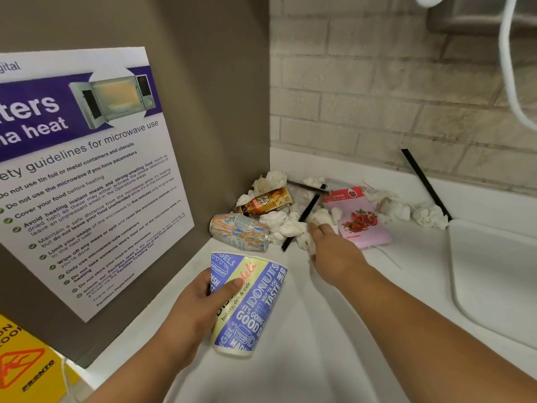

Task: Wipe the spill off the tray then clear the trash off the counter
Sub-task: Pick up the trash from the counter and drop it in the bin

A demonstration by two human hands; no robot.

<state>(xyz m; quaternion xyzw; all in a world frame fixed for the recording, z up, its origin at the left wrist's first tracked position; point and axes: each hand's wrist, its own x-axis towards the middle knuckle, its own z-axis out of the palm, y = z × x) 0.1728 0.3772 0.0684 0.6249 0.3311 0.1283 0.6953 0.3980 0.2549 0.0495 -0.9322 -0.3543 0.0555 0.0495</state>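
**Cup in left hand, right hand at the trash pile**

My left hand (186, 312) has its fingers and thumb curled round the cup (250, 303), holding it above the counter (319, 373). The cup's mouth points away from me toward the pile, its base toward me, so its long axis runs near to far.

My right hand (334, 254) is stretched into the corner, fingertips touching the tissues (290, 228). I cannot tell whether it grips one (its back faces the camera).

The pile sits just beyond the cup. A striped can (241, 232) lies on its side near the cup's rim, with a brown can (267, 202) behind it. A black straw (302, 218) lies slantwise across the tissues beside my fingers, and a pink pouch (360, 219) lies flat to their right. More tissue wads (430, 216) trail toward the white tray (494, 274), which is well right of both hands.
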